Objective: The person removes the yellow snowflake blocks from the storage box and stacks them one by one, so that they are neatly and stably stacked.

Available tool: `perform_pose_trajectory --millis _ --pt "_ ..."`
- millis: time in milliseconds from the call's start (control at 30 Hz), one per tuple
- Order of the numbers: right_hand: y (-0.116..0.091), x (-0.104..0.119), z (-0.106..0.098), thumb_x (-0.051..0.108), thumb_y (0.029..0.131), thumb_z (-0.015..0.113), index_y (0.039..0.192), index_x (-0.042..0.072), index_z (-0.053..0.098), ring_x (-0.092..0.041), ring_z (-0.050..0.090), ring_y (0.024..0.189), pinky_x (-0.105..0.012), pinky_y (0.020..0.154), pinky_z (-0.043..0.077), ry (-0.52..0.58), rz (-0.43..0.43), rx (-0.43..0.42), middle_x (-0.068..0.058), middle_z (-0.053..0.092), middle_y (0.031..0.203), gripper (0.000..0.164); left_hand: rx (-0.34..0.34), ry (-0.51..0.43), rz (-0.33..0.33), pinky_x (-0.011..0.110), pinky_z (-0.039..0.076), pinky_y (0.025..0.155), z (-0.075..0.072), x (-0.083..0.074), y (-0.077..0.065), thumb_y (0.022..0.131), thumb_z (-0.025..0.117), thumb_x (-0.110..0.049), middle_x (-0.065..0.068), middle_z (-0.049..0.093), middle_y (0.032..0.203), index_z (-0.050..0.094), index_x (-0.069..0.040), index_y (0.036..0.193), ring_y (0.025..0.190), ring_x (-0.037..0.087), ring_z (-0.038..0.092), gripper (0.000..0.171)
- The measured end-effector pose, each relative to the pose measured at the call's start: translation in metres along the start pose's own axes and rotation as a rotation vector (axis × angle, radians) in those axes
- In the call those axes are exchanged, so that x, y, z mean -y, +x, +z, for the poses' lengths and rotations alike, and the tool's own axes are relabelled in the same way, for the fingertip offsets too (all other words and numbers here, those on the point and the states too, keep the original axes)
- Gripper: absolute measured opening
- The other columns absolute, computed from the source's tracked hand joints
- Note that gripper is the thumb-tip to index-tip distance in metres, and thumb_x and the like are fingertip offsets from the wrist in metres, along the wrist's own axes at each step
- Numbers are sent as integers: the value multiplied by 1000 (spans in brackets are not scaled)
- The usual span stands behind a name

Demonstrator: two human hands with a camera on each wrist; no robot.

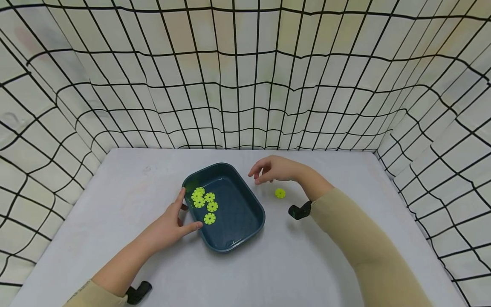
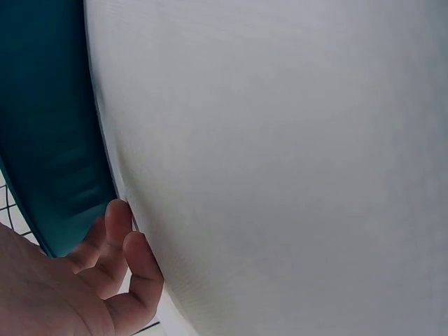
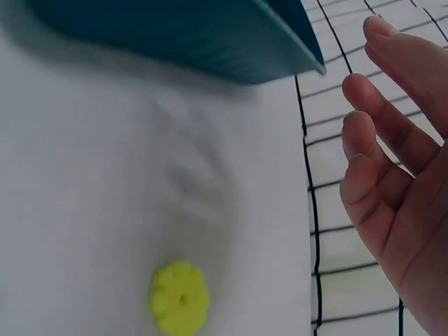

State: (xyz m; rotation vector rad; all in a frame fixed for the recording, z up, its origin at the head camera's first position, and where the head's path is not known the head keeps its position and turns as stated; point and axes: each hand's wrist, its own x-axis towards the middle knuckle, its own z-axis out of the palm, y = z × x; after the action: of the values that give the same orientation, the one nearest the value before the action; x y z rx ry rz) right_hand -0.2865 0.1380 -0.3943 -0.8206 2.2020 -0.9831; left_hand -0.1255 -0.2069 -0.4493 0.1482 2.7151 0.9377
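A dark teal tray [image 1: 230, 221] lies at an angle on the white-covered table. Inside, along its left part, are several yellow-green notched discs [image 1: 209, 218], some overlapping. My left hand [image 1: 168, 228] touches the tray's left side, thumb and index finger spread along the rim; its other fingers bend beside the outer wall in the left wrist view. Over the table just right of the tray, my right hand [image 1: 278, 168] hovers with loosely bent fingers and nothing in them. One more yellow-green disc [image 1: 280, 193] lies on the table below that hand, also seen in the right wrist view [image 3: 180, 298].
Black netting [image 1: 238, 87] over pale sheeting rises behind the table and on both sides. Each wrist carries a small black device, the right one [image 1: 300, 211] near the loose disc. White cloth [image 1: 307, 264] covers the tabletop around the tray.
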Motion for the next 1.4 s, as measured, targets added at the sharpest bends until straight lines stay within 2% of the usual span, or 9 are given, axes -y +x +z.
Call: perform_pose_trajectory --millis 200,433,567,767,1000,1200,1400 --pt "23 28 14 24 90 75 119 14 71 -23 60 86 -53 80 49 -21 -65 75 -2 67 101 31 -1 -8 1 32 46 67 -1 0 0 82 72 -61 23 46 137 -11 -12 159 85 21 52 123" --pt "48 59 36 24 90 76 114 21 73 -16 60 91 -30 79 50 -104 -142 152 2 66 101 25 11 -20 1 33 46 68 -1 -1 -2 84 71 -59 24 46 137 -12 -12 158 85 21 52 121" --pt "57 70 47 20 89 76 116 15 72 -17 59 88 -29 76 48 -104 -147 182 0 65 96 28 17 -27 6 33 46 68 0 -1 -1 84 72 -57 24 46 137 -12 -12 158 85 20 52 120" --pt "69 71 66 14 89 76 119 9 70 -16 58 83 -26 75 47 -163 -131 271 0 65 88 31 17 -24 11 32 46 66 -1 -1 -1 84 72 -57 24 47 136 -11 -11 158 83 20 52 120" --pt "79 71 83 13 89 75 117 13 70 -12 59 81 -23 74 48 -269 -79 339 2 66 90 29 13 -26 14 33 46 65 -2 -1 -1 84 72 -58 23 48 136 -11 -12 159 83 20 52 120" --pt "83 74 94 15 88 77 119 15 68 -11 61 80 -24 71 48 -318 -49 371 -1 67 93 32 15 -25 19 33 46 66 -4 -2 -1 84 72 -57 24 47 136 -10 -11 159 83 20 52 120" --pt "88 75 101 20 87 79 115 19 69 -10 57 85 -24 71 47 -393 -48 362 2 64 98 30 21 -30 18 33 46 67 -4 -3 -1 83 72 -59 24 47 137 -9 -11 159 84 20 53 121"
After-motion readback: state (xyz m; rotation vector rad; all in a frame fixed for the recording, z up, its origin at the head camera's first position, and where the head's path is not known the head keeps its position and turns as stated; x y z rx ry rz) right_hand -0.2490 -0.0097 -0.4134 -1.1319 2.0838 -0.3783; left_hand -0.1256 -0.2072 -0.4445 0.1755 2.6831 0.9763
